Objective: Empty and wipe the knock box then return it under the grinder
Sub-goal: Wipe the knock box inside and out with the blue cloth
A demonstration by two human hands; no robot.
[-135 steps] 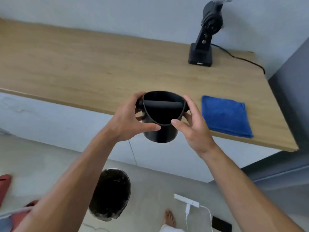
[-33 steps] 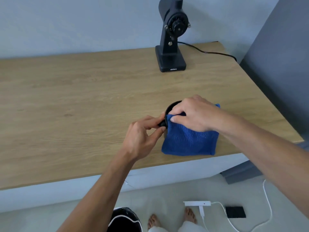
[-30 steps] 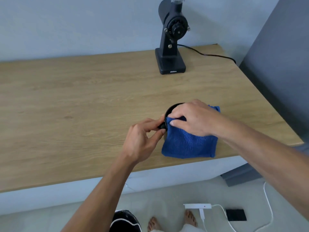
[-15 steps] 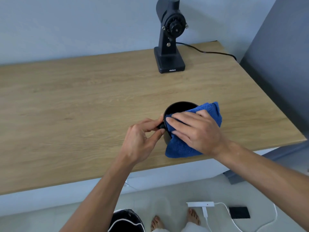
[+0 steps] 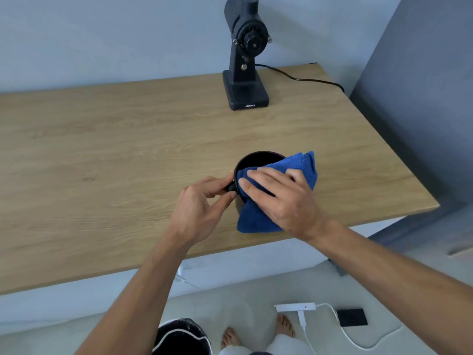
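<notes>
The black round knock box (image 5: 258,160) stands upright on the wooden counter (image 5: 115,162), near its front edge. My left hand (image 5: 202,208) pinches the end of the box's bar at its left side. My right hand (image 5: 279,198) presses a folded blue cloth (image 5: 302,165) over the box's rim and front wall, covering most of the opening. The black grinder (image 5: 245,57) stands at the back of the counter, against the wall, well behind the box.
The grinder's black cable (image 5: 299,78) trails right along the back edge. On the floor below are a black bin with a liner (image 5: 179,336), a white power strip (image 5: 294,307) with a cord and a small black device (image 5: 352,316). A grey panel (image 5: 422,98) bounds the counter's right side.
The knock box went from being held off the counter's edge to standing on it. The cloth, first hanging down the front, is now bunched over the rim, with my right hand lying flatter across it.
</notes>
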